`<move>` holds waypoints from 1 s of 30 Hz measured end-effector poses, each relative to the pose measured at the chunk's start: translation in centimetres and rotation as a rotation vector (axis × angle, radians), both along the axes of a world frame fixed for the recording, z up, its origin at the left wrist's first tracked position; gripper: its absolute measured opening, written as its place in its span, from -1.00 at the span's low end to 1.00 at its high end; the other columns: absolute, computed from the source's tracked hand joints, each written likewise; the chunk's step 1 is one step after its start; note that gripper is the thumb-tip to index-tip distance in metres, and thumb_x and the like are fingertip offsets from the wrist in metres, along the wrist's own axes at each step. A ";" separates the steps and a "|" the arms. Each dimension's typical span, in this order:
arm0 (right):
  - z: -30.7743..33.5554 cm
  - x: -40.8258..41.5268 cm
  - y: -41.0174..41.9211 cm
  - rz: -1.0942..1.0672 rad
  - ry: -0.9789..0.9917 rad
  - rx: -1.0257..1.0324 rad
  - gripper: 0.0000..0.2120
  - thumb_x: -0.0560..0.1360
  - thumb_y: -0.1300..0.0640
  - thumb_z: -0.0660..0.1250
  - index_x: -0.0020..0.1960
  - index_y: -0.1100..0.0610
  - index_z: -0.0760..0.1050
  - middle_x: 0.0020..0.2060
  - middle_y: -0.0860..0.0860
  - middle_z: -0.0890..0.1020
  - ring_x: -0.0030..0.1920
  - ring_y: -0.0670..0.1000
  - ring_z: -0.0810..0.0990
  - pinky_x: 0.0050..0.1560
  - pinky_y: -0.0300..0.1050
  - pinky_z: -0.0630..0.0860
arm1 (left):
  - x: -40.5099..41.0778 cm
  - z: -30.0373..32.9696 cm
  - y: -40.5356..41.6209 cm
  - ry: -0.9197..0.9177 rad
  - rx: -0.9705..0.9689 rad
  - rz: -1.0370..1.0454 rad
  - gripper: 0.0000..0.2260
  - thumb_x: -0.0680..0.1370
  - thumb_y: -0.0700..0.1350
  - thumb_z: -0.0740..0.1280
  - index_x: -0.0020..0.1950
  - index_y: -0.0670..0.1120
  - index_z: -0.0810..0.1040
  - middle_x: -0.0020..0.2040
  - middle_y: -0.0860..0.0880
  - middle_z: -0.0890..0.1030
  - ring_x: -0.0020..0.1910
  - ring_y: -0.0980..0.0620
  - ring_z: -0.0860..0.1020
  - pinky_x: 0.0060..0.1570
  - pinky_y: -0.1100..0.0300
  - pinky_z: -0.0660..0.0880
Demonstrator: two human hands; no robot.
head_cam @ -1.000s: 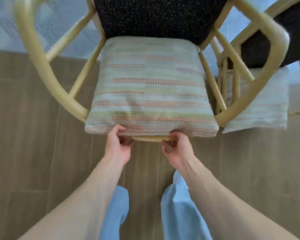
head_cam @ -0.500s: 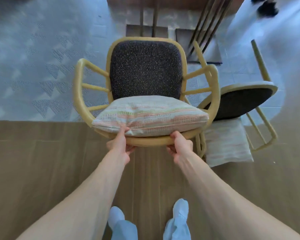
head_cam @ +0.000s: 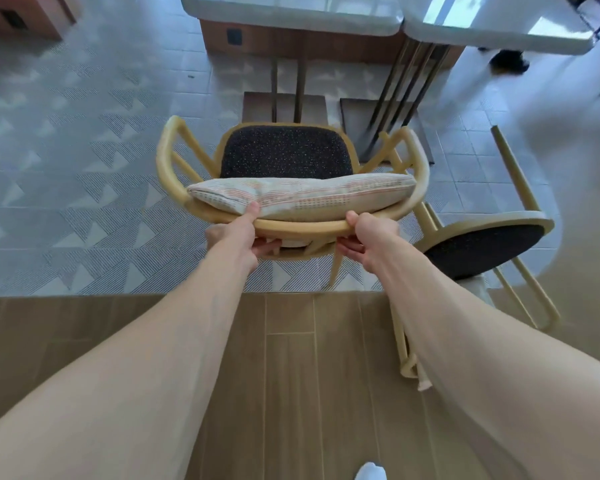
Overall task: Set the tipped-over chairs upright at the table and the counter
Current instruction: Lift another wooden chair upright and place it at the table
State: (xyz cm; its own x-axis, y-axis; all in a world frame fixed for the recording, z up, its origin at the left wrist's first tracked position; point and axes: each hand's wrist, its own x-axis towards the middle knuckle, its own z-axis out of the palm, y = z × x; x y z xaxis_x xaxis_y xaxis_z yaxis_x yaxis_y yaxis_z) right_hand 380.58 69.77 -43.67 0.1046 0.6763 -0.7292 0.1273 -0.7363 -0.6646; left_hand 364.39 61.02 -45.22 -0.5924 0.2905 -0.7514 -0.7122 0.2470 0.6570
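Here we hold the wooden chair [head_cam: 293, 188] by the front rim of its seat: our left hand [head_cam: 238, 239] and right hand [head_cam: 368, 240] are both closed around that rim, thumbs on top, fingers curled beneath. A striped cushion [head_cam: 302, 197] lies on the seat just beyond our thumbs. Past the right hand, a second chair [head_cam: 482, 247] lies tipped on the floor. The table [head_cam: 291, 12] stands well beyond both hands.

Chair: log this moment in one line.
left hand, right hand: gripping chair seat rim | cushion: on seat | second chair: tipped over
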 end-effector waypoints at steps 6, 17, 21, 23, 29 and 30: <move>0.5 -3.0 5.1 0.012 -0.032 0.008 -0.65 0.57 0.15 0.42 0.28 0.27 0.46 0.11 0.25 0.64 -0.12 0.19 0.73 -0.24 0.08 0.72 | -2.4 0.8 5.7 -0.010 -0.004 -0.038 -0.68 0.48 -0.08 0.54 -0.12 -0.11 0.39 -0.07 -0.20 0.56 -0.23 -0.16 0.61 -0.53 -0.03 0.61; 1.0 -3.0 6.8 0.005 -0.002 -0.106 -0.62 0.58 0.27 0.38 0.34 0.32 0.39 0.13 0.29 0.60 -0.06 0.26 0.67 -0.52 0.02 0.61 | -3.3 -0.1 7.3 -0.090 -0.107 -0.073 -0.64 0.54 -0.08 0.48 0.24 -0.21 0.48 0.09 -0.30 0.62 -0.13 -0.31 0.68 -0.32 -0.22 0.65; 0.7 -3.0 7.4 -0.002 0.004 -0.151 -0.61 0.58 0.31 0.38 0.35 0.34 0.37 0.11 0.28 0.60 -0.07 0.24 0.66 -0.48 0.03 0.63 | -3.2 0.2 7.4 -0.036 -0.173 -0.059 -0.73 0.53 -0.12 0.49 0.12 -0.17 0.50 0.01 -0.27 0.63 -0.31 -0.20 0.64 -0.40 -0.17 0.64; 0.7 -3.0 7.8 0.000 0.006 -0.170 -0.60 0.58 0.31 0.37 0.37 0.33 0.36 0.12 0.28 0.60 -0.07 0.24 0.67 -0.45 0.05 0.64 | -3.4 0.3 7.5 -0.030 -0.182 -0.054 -0.75 0.52 -0.12 0.50 0.08 -0.15 0.49 -0.02 -0.26 0.63 -0.31 -0.19 0.65 -0.44 -0.12 0.63; 0.5 -2.9 8.3 0.052 0.013 -0.205 -0.61 0.58 0.33 0.35 0.36 0.29 0.36 0.13 0.26 0.58 -0.03 0.24 0.66 -0.41 0.08 0.66 | -3.6 1.0 7.4 -0.039 -0.206 -0.075 -0.65 0.52 -0.10 0.50 0.20 -0.21 0.51 0.03 -0.27 0.64 -0.23 -0.21 0.67 -0.43 -0.12 0.63; 0.8 -2.8 8.4 0.067 0.018 -0.216 -0.62 0.58 0.32 0.36 0.36 0.29 0.37 0.13 0.26 0.58 -0.04 0.24 0.66 -0.37 0.10 0.67 | -3.5 1.4 7.3 -0.041 -0.218 -0.100 -0.60 0.52 -0.05 0.50 0.24 -0.21 0.50 0.08 -0.27 0.63 -0.18 -0.21 0.67 -0.35 -0.15 0.65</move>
